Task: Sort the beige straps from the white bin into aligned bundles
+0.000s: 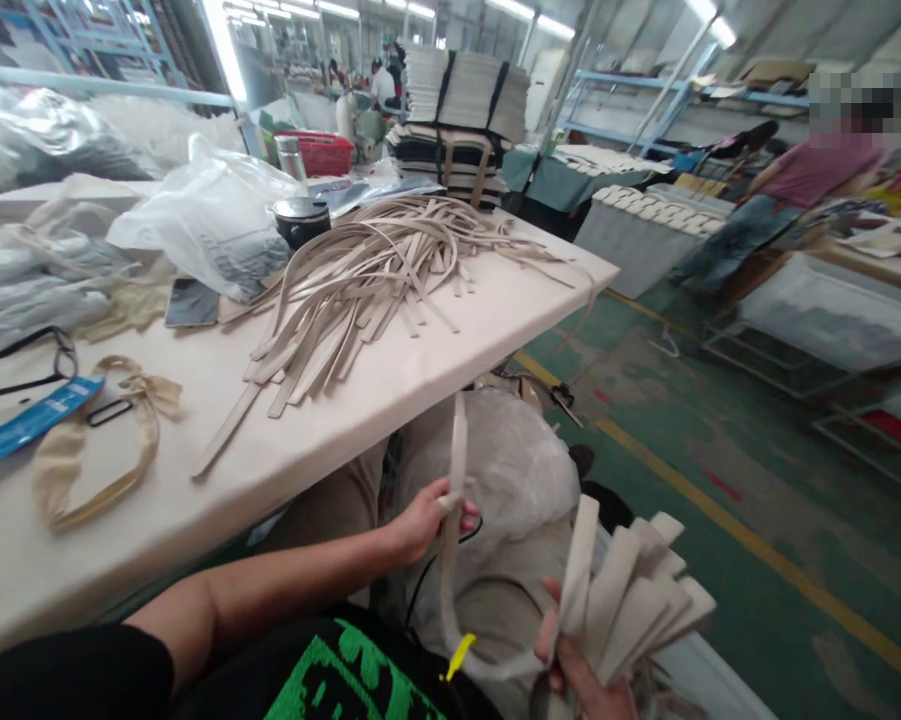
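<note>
In front of my lap, my left hand [439, 520] is closed around one long beige fabric strap [450, 590] near its upper end. The strap curves down and across to my right hand [577, 665], and a small yellow tag [460, 657] sits on its lower bend. My right hand grips a fanned bundle of beige straps [630, 590], their cut ends pointing up and right. On the table [345, 450] lies a large loose heap of similar straps [375, 270].
A black lidded cup [301, 222] and clear plastic bags [206, 215] stand behind the heap. Eyeglasses [26, 365], a blue packet [34, 420] and a beige cloth band [94, 450] lie at left. A plastic sack [502, 450] is below the table edge. Someone in a pink shirt [817, 170] is at right.
</note>
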A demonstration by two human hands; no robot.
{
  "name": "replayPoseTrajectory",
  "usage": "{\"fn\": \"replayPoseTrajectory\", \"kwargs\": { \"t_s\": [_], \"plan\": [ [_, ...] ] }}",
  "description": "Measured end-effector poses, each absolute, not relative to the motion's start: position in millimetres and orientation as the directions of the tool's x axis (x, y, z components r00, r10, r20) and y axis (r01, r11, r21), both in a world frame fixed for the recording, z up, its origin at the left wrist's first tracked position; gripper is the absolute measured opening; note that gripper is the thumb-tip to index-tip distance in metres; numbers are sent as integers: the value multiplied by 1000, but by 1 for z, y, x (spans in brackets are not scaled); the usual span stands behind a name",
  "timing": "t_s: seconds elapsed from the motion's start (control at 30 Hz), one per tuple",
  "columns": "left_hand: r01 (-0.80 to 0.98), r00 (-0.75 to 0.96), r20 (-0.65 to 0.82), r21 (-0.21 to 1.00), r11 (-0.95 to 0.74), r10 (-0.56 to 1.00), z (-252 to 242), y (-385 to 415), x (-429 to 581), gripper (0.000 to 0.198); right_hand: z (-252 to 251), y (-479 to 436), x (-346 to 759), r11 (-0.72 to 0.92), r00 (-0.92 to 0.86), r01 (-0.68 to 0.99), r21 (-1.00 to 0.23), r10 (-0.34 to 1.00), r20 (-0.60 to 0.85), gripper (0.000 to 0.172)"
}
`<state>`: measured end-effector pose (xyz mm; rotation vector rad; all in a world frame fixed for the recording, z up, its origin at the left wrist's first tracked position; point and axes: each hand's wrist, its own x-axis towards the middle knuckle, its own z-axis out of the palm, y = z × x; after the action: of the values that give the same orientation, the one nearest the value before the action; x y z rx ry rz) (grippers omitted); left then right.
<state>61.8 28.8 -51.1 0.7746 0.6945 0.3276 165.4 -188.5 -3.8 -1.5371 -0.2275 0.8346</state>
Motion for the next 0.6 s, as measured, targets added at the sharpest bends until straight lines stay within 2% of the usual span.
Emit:
{"fn": "replayPoseTrajectory", "kwargs": {
  "t_s": [0.1,0.17,0.23,0.3,0.47,0.6],
  "plan": [
    [100,863,-338,843,528,375,-31,10,54,42,-8,-152,162,-53,747,-413,-909,551,-371,54],
    [162,904,-310,886,435,295,-23,2,49,44,-12,-134,162,11,730,-498,-867,546,-412,45],
    [198,927,-293,912,360,232,-21,-4,45,45,-18,-123,162,33,660,-602,-798,582,-475,35],
    [214,939,-278,933,289,200,-23,-7,42,44,-22,-118,164,37,595,-675,-737,619,-513,36],
    [272,944,-280,960,69,173,-31,-6,32,37,-21,-119,167,61,560,-700,-711,664,-495,39],
    [204,971,-210,977,65,116,-21,1,30,37,-15,-120,164,33,571,-666,-745,666,-481,40]
  ]
}}
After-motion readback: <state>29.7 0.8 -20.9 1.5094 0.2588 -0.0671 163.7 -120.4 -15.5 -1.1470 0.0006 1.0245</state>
